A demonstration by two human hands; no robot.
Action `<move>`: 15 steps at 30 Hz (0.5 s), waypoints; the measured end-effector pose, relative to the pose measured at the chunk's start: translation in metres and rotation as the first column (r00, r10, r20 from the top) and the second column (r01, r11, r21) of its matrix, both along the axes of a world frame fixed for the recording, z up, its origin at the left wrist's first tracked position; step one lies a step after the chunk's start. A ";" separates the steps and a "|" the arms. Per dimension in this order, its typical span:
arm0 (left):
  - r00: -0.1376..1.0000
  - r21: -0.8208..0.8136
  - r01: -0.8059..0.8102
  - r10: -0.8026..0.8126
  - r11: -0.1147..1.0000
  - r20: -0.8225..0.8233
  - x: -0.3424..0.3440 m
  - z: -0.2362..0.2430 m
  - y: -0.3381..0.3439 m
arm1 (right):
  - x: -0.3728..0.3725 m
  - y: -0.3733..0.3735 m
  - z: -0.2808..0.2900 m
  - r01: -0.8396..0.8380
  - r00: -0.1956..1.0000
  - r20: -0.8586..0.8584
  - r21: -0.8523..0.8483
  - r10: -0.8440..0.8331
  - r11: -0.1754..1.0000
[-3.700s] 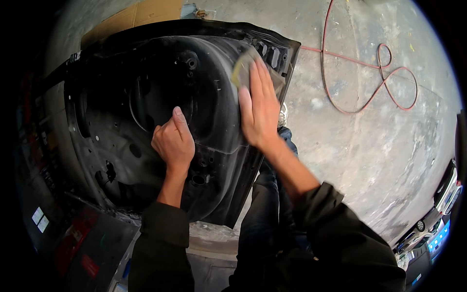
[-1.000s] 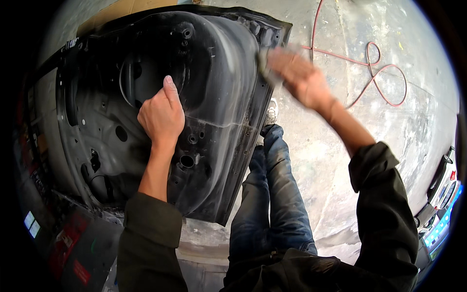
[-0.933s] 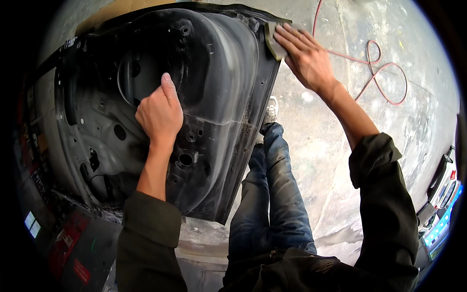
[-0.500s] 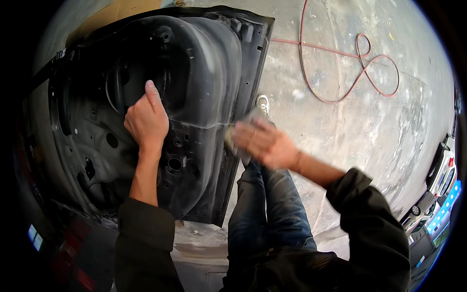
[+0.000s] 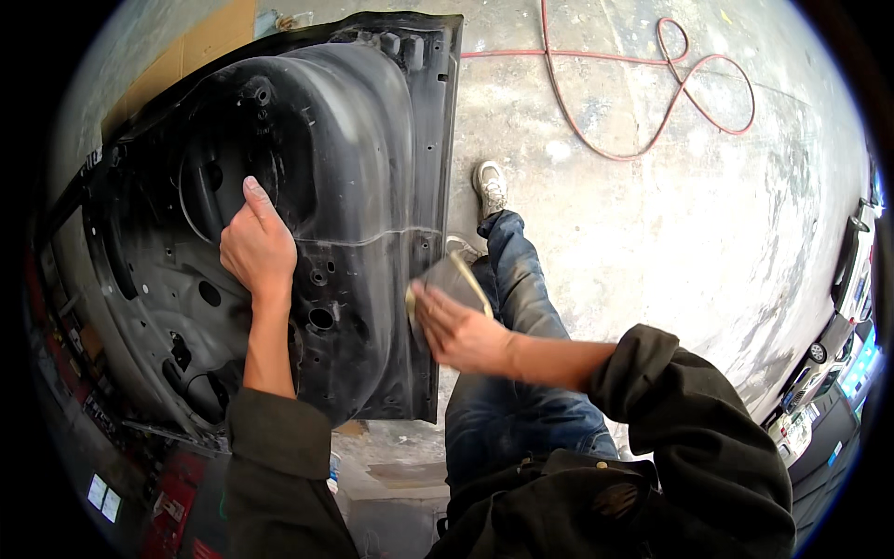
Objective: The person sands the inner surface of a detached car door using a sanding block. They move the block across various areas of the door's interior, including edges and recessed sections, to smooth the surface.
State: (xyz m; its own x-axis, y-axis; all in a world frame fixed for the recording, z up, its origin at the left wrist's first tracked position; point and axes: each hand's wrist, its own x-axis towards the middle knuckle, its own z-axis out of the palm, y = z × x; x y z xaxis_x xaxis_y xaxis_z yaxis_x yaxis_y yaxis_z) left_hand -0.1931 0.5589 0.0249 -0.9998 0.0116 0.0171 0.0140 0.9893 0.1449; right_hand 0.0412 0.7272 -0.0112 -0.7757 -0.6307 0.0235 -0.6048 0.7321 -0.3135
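A black car door (image 5: 363, 168) lies at the left with its inner side up, showing pressed curves and several holes. My left hand (image 5: 261, 247) is closed on its middle part, thumb pointing away from me and fingertips hidden. Against the door's right edge, my right hand (image 5: 456, 331) grips a flat grey sanding pad (image 5: 453, 278) with a pale yellowish rim. The pad is tilted and slightly blurred; its lower face does not show. A thin pale line crosses the door's surface, farther off than the pad.
A red hose (image 5: 605, 152) loops over the worn concrete floor (image 5: 596, 242) at the far right. Flat cardboard (image 5: 186, 61) lies beyond the door. My shoe (image 5: 490, 186) is close to the door's right edge. Parked cars (image 5: 838, 326) stand at the right rim.
My right hand and the pad have come nearer to me and left along the door's edge. In the view, the door has shifted left. My left hand keeps its hold.
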 end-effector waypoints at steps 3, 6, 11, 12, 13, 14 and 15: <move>1.000 0.012 0.017 -0.017 1.000 -0.015 0.000 -0.001 -0.002 | 0.038 -0.008 0.016 0.135 0.953 0.301 -0.322 -0.034 0.937; 1.000 0.023 -0.003 0.003 1.000 0.015 0.002 0.005 -0.002 | 0.006 0.031 0.048 0.729 0.659 0.635 -0.407 -0.404 0.550; 1.000 0.020 0.011 -0.011 1.000 -0.017 -0.001 0.004 0.004 | -0.132 0.099 0.046 0.775 0.423 0.388 -0.623 -0.819 0.105; 1.000 0.014 0.013 -0.013 1.000 -0.026 -0.003 0.006 0.004 | -0.155 0.089 0.034 0.773 0.444 0.393 -0.623 -0.806 0.122; 0.999 0.012 0.018 -0.018 1.000 -0.027 -0.003 0.003 0.003 | -0.168 0.072 0.020 0.775 0.459 0.397 -0.616 -0.794 0.140; 0.999 0.004 0.019 -0.019 1.000 -0.028 -0.002 0.000 0.002 | -0.172 0.038 0.006 0.789 0.440 0.357 -0.593 -0.824 0.165; 1.000 -0.008 0.026 -0.026 1.000 -0.017 -0.001 -0.005 0.005 | -0.167 0.015 -0.008 0.809 0.415 0.322 -0.558 -0.851 0.183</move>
